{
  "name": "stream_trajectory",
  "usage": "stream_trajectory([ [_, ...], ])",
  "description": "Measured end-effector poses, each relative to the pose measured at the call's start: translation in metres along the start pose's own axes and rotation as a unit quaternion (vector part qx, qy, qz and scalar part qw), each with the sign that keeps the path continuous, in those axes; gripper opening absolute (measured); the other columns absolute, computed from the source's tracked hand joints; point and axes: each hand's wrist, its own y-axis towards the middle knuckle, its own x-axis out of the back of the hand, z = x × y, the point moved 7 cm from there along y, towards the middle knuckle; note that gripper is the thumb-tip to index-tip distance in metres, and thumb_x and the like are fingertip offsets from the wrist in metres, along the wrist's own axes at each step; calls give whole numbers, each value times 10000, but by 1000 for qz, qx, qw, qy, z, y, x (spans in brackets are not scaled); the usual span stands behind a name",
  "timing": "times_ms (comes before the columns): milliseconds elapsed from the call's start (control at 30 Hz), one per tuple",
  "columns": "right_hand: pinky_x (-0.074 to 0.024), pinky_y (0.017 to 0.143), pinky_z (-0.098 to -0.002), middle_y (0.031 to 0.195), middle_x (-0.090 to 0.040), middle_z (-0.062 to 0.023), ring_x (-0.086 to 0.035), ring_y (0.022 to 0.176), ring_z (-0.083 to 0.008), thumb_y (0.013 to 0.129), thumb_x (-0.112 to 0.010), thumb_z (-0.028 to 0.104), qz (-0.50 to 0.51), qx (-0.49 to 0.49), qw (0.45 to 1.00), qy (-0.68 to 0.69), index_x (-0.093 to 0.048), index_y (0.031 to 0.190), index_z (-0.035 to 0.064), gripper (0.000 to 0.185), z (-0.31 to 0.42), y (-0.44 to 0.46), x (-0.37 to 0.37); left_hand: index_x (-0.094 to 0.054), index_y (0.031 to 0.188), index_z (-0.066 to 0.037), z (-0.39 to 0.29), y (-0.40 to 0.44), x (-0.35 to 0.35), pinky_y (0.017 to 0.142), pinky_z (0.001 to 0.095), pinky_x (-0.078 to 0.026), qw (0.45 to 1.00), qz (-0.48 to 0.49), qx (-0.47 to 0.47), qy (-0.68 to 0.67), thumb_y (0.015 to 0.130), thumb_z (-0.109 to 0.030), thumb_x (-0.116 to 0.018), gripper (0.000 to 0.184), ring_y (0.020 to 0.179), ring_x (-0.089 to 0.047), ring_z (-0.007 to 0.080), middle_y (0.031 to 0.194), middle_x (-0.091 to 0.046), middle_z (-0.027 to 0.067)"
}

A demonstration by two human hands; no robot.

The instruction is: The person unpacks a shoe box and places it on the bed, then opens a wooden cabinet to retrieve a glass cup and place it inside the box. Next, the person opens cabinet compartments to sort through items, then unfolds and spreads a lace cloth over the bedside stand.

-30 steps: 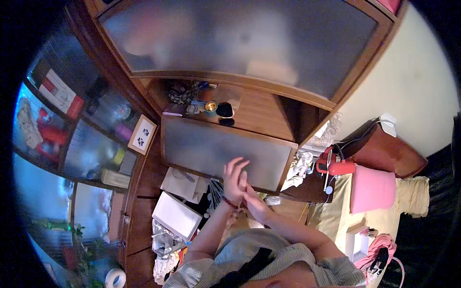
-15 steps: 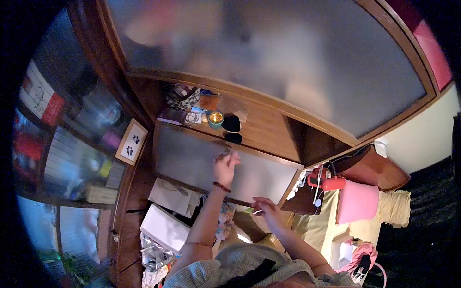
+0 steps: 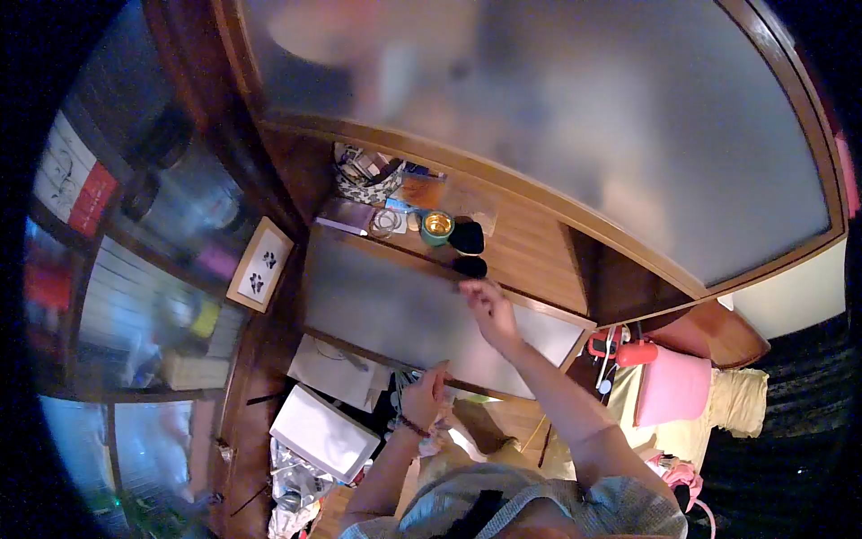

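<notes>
My right hand (image 3: 492, 314) reaches to the upper edge of the lower frosted cabinet door (image 3: 386, 292). Its fingers are drawn together there; what lies between them is too small to make out. Just above them is a dark round shape (image 3: 470, 267), and behind it a black object (image 3: 467, 237) on the wooden shelf (image 3: 534, 256). A green cup with a gold inside (image 3: 437, 226) stands beside the black object. Lower down, in front of the door, my left hand (image 3: 422, 400) wears a beaded bracelet. Its fingers are loosely bent and appear to hold nothing.
A large frosted door (image 3: 548, 117) hangs above the shelf. Further left are a coiled cable (image 3: 385, 223), a patterned pouch (image 3: 368, 187) and a framed butterfly picture (image 3: 260, 265). A white box (image 3: 323, 431) sits below left; a pink cushion (image 3: 673, 386) is at right.
My left hand has dropped from the lower door's upper edge toward my body. My right hand has risen to that edge. The view has shifted, moving the shelf rightward in the picture.
</notes>
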Motion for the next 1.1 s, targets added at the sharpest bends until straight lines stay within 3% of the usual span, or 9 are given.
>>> stream_trajectory([
  [67, -471, 741, -338, 1025, -513, -111, -549, 883, -254, 793, -545, 67, -17, 15, 999, -40, -573, 1023, 44, 233, 19, 38, -9, -603, 1032, -128, -10, 0, 24, 510, 326, -484, 998, -40, 13, -41, 855, -135, -554, 184, 550, -595, 246, 731, -646, 75],
  [167, -431, 828, -392, 1069, -495, -128, -507, 965, -292, 765, -569, 83, -83, 207, 950, -218, -575, 1020, 57, 257, 44, 82, -23, -590, 1061, -143, 8, -13, 33, 501, 325, -483, 999, -34, 25, 21, 851, -126, -553, 213, 549, -599, 229, 732, -648, 66],
  [400, -382, 820, -394, 1005, -500, -84, -449, 1003, -267, 704, -635, 143, -63, 255, 862, -434, -638, 856, 63, 172, 63, 137, -67, -602, 1043, -139, 43, -41, 31, 482, 332, -473, 996, -43, 74, -8, 836, -119, -560, 212, 545, -599, 219, 697, -640, 67],
  [733, -341, 880, -465, 1127, -575, -36, -455, 1090, -246, 731, -610, 185, -17, 149, 798, -583, -638, 1022, 82, 309, 19, 174, -85, -599, 1047, -135, 49, -45, 37, 520, 329, -496, 996, -47, 73, -9, 853, -149, -543, 202, 594, -623, 221, 726, -648, 63],
  [833, -337, 888, -509, 1124, -580, -51, -470, 1091, -239, 756, -599, 169, -82, 141, 837, -522, -634, 1033, 75, 295, 15, 179, -59, -598, 1047, -135, 51, -48, 41, 530, 328, -500, 994, -43, 98, -26, 856, -153, -540, 200, 603, -626, 224, 751, -656, 63],
  [867, -392, 846, -525, 1020, -618, -102, -545, 992, -262, 771, -593, 113, -153, 189, 854, -461, -634, 1029, 56, 267, 22, 178, -45, -598, 1047, -136, 53, -49, 43, 532, 328, -501, 993, -43, 108, -36, 856, -154, -540, 200, 604, -627, 226, 759, -659, 64],
  [967, -460, 719, -449, 917, -627, -133, -581, 892, -277, 836, -561, 160, -164, 82, 965, -187, -599, 1085, 81, 264, -32, 207, -2, -601, 1040, -139, 64, -54, 42, 536, 327, -504, 992, -41, 114, -36, 853, -146, -539, 198, 601, -627, 226, 775, -665, 61],
  [1067, -495, 742, -398, 799, -636, -120, -622, 792, -262, 859, -571, 90, -286, -2, 953, 97, -593, 1017, -12, 190, -44, 206, 29, -594, 1044, -136, 66, -56, 46, 532, 330, -504, 993, -45, 106, -18, 856, -140, -530, 199, 592, -624, 226, 766, -664, 55],
  [1100, -493, 743, -389, 805, -631, -108, -617, 809, -255, 864, -572, 100, -257, -5, 947, 194, -587, 1008, -4, 178, -42, 206, 31, -592, 1044, -135, 68, -55, 46, 528, 333, -502, 993, -48, 104, -28, 856, -137, -527, 198, 587, -622, 225, 758, -662, 54],
])
